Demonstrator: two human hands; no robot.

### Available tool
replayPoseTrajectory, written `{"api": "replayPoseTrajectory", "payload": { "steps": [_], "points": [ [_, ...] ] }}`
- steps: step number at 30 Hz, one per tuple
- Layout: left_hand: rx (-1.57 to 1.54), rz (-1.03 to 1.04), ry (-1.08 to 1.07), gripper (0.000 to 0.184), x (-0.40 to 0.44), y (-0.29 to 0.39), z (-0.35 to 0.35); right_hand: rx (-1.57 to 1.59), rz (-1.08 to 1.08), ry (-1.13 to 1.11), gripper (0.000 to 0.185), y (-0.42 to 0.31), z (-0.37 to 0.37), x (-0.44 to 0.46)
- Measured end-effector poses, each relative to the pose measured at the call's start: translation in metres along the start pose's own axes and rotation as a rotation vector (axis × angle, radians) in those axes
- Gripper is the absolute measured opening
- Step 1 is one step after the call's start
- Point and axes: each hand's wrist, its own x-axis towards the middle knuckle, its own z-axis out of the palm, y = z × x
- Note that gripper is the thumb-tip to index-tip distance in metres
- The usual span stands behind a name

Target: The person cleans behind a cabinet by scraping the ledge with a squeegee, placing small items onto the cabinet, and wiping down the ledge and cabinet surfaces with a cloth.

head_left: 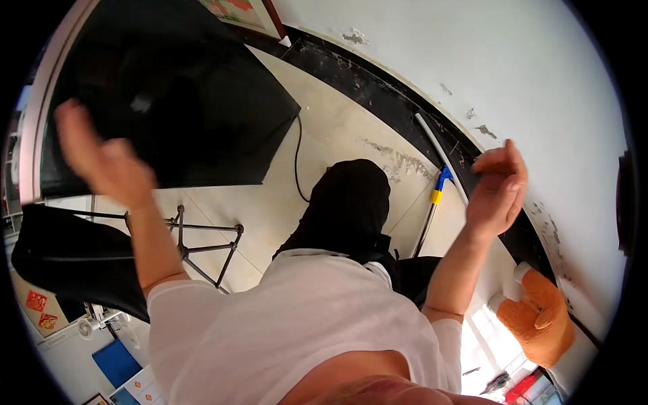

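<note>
My left hand (pixel 104 158) is raised in front of a large black glossy panel (pixel 182 101). Its fingers are blurred but spread apart, with nothing held. Over on the right, my right hand (pixel 498 189) is lifted near the white wall (pixel 567 121), its fingers loosely curled and partly apart, holding nothing visible. Neither hand touches an object. Below the black panel, a folding frame with dark metal tubes (pixel 209 248) and black fabric (pixel 74 253) stands close to my left forearm.
A pole with a blue and yellow head (pixel 437 196) leans by the wall beside a white tube (pixel 439 152). An orange plush item (pixel 536 320) lies at the lower right. A black cable (pixel 297 158) crosses the tiled floor. A white fan (pixel 86 329) is at the lower left.
</note>
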Motion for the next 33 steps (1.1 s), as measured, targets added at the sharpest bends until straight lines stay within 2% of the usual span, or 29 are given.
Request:
{"api": "replayPoseTrajectory", "payload": {
  "steps": [1,2,3,4,5,6,7,8,11,14,16,18,20,22,24,26,28,33],
  "points": [
    [-0.078,-0.086,0.002,0.047,-0.009,-0.003,0.005,-0.059,-0.016,0.021,0.048,0.009,-0.011,0.003],
    [-0.142,-0.068,-0.235,0.050,-0.027,0.004,0.059,-0.286,-0.093,0.018,0.046,0.014,-0.011,0.025],
    [-0.161,-0.187,-0.391,0.057,-0.048,-0.008,0.093,-0.510,-0.166,0.014,0.045,0.012,-0.011,0.052],
    [-0.287,-0.202,-0.342,0.055,-0.053,-0.011,0.103,-0.674,-0.265,-0.038,0.044,0.004,-0.025,0.068],
    [-0.321,-0.366,-0.396,0.054,-0.087,-0.020,0.165,-0.843,-0.363,-0.101,0.043,0.013,-0.024,0.088],
    [-0.330,-0.440,-0.423,0.057,-0.115,-0.033,0.205,-1.019,-0.453,-0.181,0.043,0.022,-0.024,0.105],
    [-0.357,-0.439,-0.432,0.058,-0.119,-0.037,0.212,-1.188,-0.538,-0.253,0.044,0.020,-0.038,0.118],
    [-0.310,-0.665,-0.515,0.058,-0.147,-0.043,0.270,-1.402,-0.655,-0.326,0.045,0.026,-0.052,0.153],
    [-0.241,-0.739,-0.554,0.060,-0.184,-0.072,0.346,-1.782,-0.657,-0.360,0.049,0.059,-0.070,0.213],
    [0.137,-0.851,-0.668,0.066,-0.219,-0.108,0.419,-2.121,-0.702,-0.372,0.051,0.084,-0.108,0.249],
    [0.196,-0.847,-0.665,0.065,-0.226,-0.128,0.439,-2.162,-0.942,-0.456,0.050,0.071,-0.172,0.253],
    [0.295,-0.870,-0.673,0.065,-0.242,-0.161,0.471,-2.073,-0.941,-0.501,0.053,0.094,-0.160,0.268],
    [0.332,-0.860,-0.670,0.065,-0.242,-0.187,0.483,-2.119,-0.677,-0.301,0.061,0.083,-0.127,0.246],
    [0.358,-0.882,-0.725,0.066,-0.249,-0.199,0.495,-2.306,-0.563,-0.219,0.070,0.055,-0.148,0.229],
    [0.381,-0.855,-0.754,0.066,-0.250,-0.232,0.508,-2.287,-0.566,-0.224,0.078,0.059,-0.144,0.240],
    [0.444,-0.837,-0.830,0.066,-0.253,-0.248,0.519,-2.276,-0.599,-0.228,0.070,0.057,-0.132,0.242],
    [0.447,-0.813,-0.819,0.066,-0.263,-0.266,0.535,-2.258,-0.638,-0.256,0.064,0.063,-0.115,0.246],
    [0.456,-0.731,-0.888,0.066,-0.261,-0.282,0.554,-2.247,-0.584,-0.200,0.067,0.056,-0.123,0.241]
  ]
}}
